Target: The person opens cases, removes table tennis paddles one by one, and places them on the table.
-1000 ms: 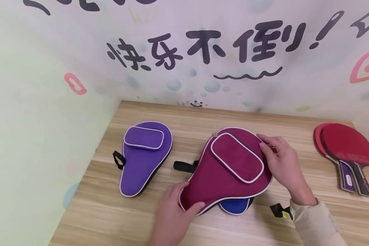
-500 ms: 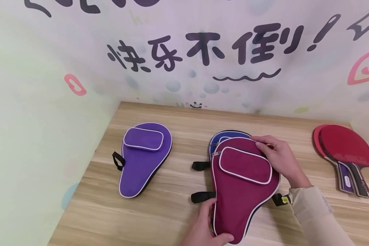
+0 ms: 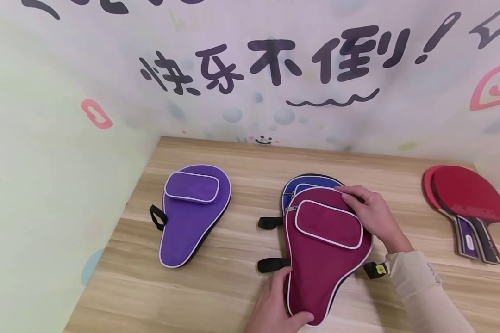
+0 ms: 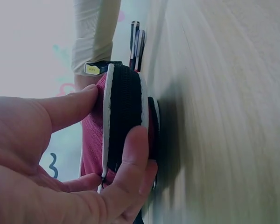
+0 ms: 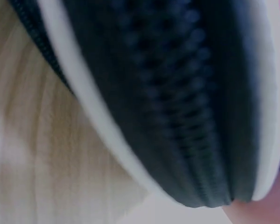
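Observation:
A maroon table tennis bat case (image 3: 314, 268) with white piping and a front pocket lies partly over a blue bat case (image 3: 308, 180), whose top shows behind it. My left hand (image 3: 272, 307) grips the maroon case's narrow end, thumb on its face. The left wrist view shows that thumb (image 4: 72, 105) and the fingers on its black zipped side (image 4: 123, 107). At the upper right edge, my right hand (image 3: 371, 215) pinches the same case. The right wrist view is filled by a zipped edge (image 5: 177, 102) and hides most of that hand.
To the left lies a purple bat case (image 3: 187, 226) with a black loop. Two red table tennis bats (image 3: 468, 194) overlap at the far right of the wooden table (image 3: 216, 296). Black straps stick out beside the stacked cases. A printed wall (image 3: 233, 115) stands behind.
Both hands have turned the maroon case more upright and drawn it nearer and to the right. The blue case's top has come into view. Over the last half second little has moved.

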The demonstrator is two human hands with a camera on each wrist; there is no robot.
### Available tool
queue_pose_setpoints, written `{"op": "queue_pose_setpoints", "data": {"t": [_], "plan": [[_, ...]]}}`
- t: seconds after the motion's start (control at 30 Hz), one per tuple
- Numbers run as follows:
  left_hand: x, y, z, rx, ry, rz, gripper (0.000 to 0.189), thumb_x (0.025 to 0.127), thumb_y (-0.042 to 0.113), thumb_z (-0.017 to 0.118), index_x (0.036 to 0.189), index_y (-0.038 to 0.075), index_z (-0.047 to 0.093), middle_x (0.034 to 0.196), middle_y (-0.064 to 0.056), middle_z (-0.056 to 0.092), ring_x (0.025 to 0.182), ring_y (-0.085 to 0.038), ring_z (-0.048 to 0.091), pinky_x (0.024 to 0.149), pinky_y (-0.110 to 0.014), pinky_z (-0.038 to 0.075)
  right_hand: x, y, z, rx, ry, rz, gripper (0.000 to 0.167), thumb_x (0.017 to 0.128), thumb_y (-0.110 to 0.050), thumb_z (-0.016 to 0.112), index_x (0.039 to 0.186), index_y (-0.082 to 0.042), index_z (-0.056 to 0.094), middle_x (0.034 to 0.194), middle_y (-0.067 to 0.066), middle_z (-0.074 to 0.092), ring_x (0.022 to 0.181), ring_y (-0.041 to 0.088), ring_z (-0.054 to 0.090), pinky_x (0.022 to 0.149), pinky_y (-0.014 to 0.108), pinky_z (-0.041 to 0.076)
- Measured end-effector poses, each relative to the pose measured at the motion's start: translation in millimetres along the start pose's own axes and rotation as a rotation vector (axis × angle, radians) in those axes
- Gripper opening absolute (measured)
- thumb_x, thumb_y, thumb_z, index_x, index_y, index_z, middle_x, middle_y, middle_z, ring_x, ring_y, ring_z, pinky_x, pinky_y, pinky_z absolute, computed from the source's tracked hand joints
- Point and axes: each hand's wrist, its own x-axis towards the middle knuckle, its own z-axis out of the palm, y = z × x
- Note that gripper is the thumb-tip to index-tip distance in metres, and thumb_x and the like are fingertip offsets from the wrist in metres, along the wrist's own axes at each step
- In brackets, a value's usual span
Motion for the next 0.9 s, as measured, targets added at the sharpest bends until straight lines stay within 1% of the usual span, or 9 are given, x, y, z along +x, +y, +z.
{"op": "queue_pose_setpoints", "data": {"t": [0.1, 0.33, 0.43, 0.5, 0.57, 0.63, 0.7, 0.8, 0.9], "plan": [[0.2, -0.1, 0.1, 0.021, -0.006, 0.009, 0.086, 0.078, 0.042, 0.086, 0.148, 0.022, 0.039, 0.145, -0.008, 0.052, 0.128, -0.026, 0.055, 0.106, -0.043, 0.051, 0.0, -1, 0, -0.001, 0.001, 0.003, 0.033, 0.106, -0.029, 0.056, 0.132, -0.016, 0.069, 0.132, 0.013, 0.070, 0.104, -0.023, 0.049, 0.085, 0.003, 0.040], [1.8, 2.1, -0.7, 0.112, 0.015, 0.073, 0.083, 0.079, 0.039, 0.086, 0.146, 0.019, 0.040, 0.141, -0.007, 0.052, 0.123, -0.025, 0.057, 0.102, -0.040, 0.053, -1.5, -4, -2, 0.000, 0.007, 0.006, 0.033, 0.106, -0.029, 0.056, 0.132, -0.016, 0.069, 0.132, 0.014, 0.069, 0.101, -0.021, 0.052, 0.083, 0.004, 0.040], [2.8, 8.5, -5.7, 0.182, 0.011, 0.024, 0.079, 0.081, 0.048, 0.083, 0.143, 0.019, 0.043, 0.135, -0.007, 0.051, 0.118, -0.025, 0.056, 0.098, -0.044, 0.054, -1.8, -8, -4, -0.060, -0.008, -0.006, 0.033, 0.106, -0.028, 0.056, 0.133, -0.015, 0.068, 0.132, 0.015, 0.069, 0.107, -0.004, 0.059, 0.087, 0.012, 0.044], [5.0, 13.5, -10.6, 0.241, 0.027, 0.004, 0.077, 0.083, 0.053, 0.080, 0.141, 0.017, 0.045, 0.130, -0.007, 0.050, 0.114, -0.023, 0.052, 0.094, -0.043, 0.054, -1.3, -12, -6, -0.104, -0.046, -0.014, 0.035, 0.105, -0.028, 0.056, 0.135, -0.012, 0.066, 0.132, 0.017, 0.067, 0.113, 0.013, 0.062, 0.093, 0.026, 0.048], [8.2, 18.6, -16.3, 0.299, 0.068, 0.001, 0.075, 0.084, 0.057, 0.077, 0.140, 0.018, 0.047, 0.124, -0.004, 0.047, 0.112, -0.018, 0.047, 0.091, -0.040, 0.052, 0.4, -17, -8, -0.153, -0.090, -0.036, 0.036, 0.105, -0.027, 0.057, 0.136, -0.009, 0.064, 0.132, 0.019, 0.065, 0.117, 0.029, 0.062, 0.098, 0.042, 0.048], [11.7, 22.8, -21.6, 0.346, 0.126, 0.050, 0.074, 0.086, 0.055, 0.076, 0.141, 0.016, 0.047, 0.122, -0.002, 0.044, 0.111, -0.015, 0.044, 0.088, -0.036, 0.051, 3.1, -23, -10, -0.187, -0.143, -0.057, 0.038, 0.105, -0.026, 0.057, 0.136, -0.004, 0.061, 0.131, 0.022, 0.063, 0.119, 0.037, 0.060, 0.099, 0.053, 0.047], [15.4, 26.2, -26.9, 0.387, 0.180, 0.139, 0.074, 0.087, 0.054, 0.076, 0.144, 0.017, 0.047, 0.127, 0.000, 0.043, 0.116, -0.014, 0.041, 0.092, -0.033, 0.050, 6.3, -30, -12, -0.206, -0.191, -0.083, 0.041, 0.104, -0.023, 0.058, 0.137, 0.001, 0.059, 0.132, 0.025, 0.062, 0.123, 0.040, 0.058, 0.102, 0.058, 0.046], [20.2, 29.9, -32.8, 0.432, 0.251, 0.325, 0.076, 0.087, 0.052, 0.076, 0.148, 0.019, 0.046, 0.142, -0.002, 0.043, 0.128, -0.017, 0.039, 0.098, -0.035, 0.051, 11.8, -41, -15, -0.234, -0.257, -0.112, 0.046, 0.104, -0.023, 0.058, 0.140, 0.006, 0.055, 0.137, 0.028, 0.059, 0.129, 0.043, 0.055, 0.107, 0.061, 0.043], [25.3, 31.3, -34.3, 0.461, 0.280, 0.481, 0.080, 0.086, 0.052, 0.077, 0.151, 0.020, 0.043, 0.155, -0.005, 0.038, 0.141, -0.022, 0.035, 0.107, -0.040, 0.050, 17.7, -55, -17, -0.259, -0.322, -0.124, 0.051, 0.104, -0.025, 0.058, 0.143, 0.008, 0.051, 0.142, 0.029, 0.056, 0.134, 0.045, 0.051, 0.111, 0.062, 0.041]]}}
